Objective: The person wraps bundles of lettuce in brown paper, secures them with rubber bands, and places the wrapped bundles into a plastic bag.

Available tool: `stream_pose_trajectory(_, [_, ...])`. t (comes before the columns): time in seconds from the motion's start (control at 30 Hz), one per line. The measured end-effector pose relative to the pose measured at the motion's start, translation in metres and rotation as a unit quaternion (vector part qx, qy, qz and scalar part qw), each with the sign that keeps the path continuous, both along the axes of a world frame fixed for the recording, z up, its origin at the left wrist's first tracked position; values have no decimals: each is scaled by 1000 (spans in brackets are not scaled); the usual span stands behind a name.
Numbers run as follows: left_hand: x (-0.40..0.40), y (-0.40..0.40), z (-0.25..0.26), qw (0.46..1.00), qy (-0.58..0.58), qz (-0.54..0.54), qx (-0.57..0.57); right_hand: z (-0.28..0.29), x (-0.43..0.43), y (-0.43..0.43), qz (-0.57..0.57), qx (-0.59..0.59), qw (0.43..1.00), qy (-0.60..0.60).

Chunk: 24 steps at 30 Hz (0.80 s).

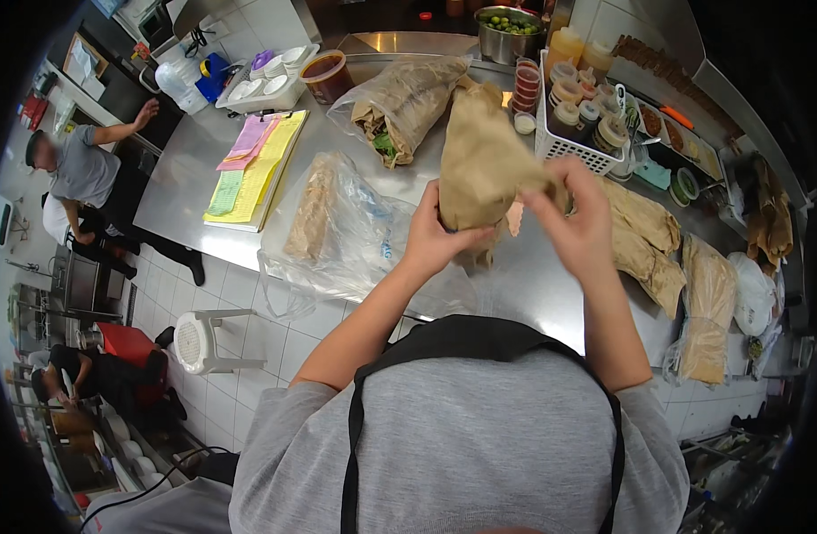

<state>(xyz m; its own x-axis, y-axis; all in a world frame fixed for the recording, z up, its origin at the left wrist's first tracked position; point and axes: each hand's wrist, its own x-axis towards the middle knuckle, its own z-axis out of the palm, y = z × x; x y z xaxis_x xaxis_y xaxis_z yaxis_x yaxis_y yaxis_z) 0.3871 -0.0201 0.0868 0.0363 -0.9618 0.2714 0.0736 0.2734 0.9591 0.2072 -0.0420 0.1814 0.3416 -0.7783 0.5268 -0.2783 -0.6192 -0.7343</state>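
Note:
My left hand (pixel 436 233) grips a brown paper bag (pixel 478 160) from its lower left side, the thumb across the near end. At the bag's right corner my right hand (pixel 575 213) pinches the paper, blurred by motion. What the bag holds is hidden. Between the hands a small pink paper slip (pixel 515 217) shows beside the bag. To the left on the steel worktop lies a see-through plastic bag (pixel 375 233) with a brown paper-wrapped bundle (pixel 315 213) in it. Beyond it, a plastic-covered paper bag (pixel 408 100) shows green leaves at its open end.
A clipboard with coloured sheets (pixel 255 173) lies left. On the right stands a white basket of sauce bottles (pixel 578 153), beside folded paper bags (pixel 642 233). A pot of green limes (pixel 510 40) is at the back. People (pixel 88 167) and a white stool (pixel 198 340) are off left.

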Motion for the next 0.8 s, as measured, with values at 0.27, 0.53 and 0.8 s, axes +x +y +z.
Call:
stream_pose_trajectory(0.27, [17,-10,13,857,451,-85,236,-3,0,-5,82,12,994,-68])
stream_pose_trajectory(0.53, [8,-6,21,795,522,-174,254,-5,9,17,101,29,994,-12])
stream_pose_trajectory(0.8, [5,3,29,790,541,-160,240,-7,17,23,121,142,972,-146])
